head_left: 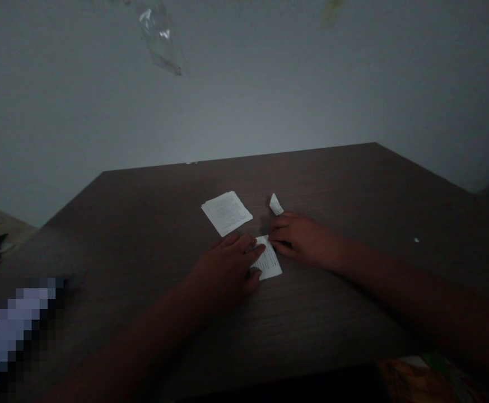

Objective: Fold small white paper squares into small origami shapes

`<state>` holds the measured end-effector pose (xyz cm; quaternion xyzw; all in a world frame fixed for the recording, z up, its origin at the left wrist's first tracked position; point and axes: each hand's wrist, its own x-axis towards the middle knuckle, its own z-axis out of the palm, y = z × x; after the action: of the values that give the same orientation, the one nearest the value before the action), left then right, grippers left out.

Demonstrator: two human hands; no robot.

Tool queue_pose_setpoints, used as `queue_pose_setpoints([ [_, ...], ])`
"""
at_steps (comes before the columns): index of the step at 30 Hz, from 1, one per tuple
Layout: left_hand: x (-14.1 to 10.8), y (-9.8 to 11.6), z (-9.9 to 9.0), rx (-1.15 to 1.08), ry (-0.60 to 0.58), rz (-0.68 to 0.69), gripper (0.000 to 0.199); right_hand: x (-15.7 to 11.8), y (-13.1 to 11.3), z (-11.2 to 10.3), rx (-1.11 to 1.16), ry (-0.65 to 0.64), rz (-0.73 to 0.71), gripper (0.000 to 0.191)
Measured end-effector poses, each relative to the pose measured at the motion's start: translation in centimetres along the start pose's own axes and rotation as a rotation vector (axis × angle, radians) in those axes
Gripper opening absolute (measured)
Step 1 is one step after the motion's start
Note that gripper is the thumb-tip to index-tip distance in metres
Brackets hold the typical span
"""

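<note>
"Paper slip, printed: where is it?"

"On a dark wood-grain desk, near the middle, right under both hands. The desk is the biggest thing here, and it stands against a pale grey wall."

"And the hands?"

"Close together, with the slip between them. The left hand lies over the slip's lower-left side, its fingers across the paper. The right hand comes in from the other side, its fingertips at the slip's upper corner. Whether either one is actually pinching it, I can't tell."

"What else is close by?"

"A small stack of printed sheets lies just above the left hand, and a folded paper scrap sits just past the right hand. Higher up, a clear plastic bag hangs blurred against the wall."
</note>
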<state>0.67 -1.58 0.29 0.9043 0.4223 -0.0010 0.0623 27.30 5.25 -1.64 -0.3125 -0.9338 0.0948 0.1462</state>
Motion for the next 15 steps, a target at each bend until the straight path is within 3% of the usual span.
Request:
queue_pose_setpoints([
  [8,-0.1,-0.4,0.1,0.023,0.007,0.026,0.052,-0.9,-2.0,-2.0,0.045,-0.195,-0.061,0.023],
  [15,-0.2,-0.6,0.4,0.025,0.042,0.046,0.052,-0.1,-1.2,-1.1,0.087,-0.141,0.023,0.024],
])
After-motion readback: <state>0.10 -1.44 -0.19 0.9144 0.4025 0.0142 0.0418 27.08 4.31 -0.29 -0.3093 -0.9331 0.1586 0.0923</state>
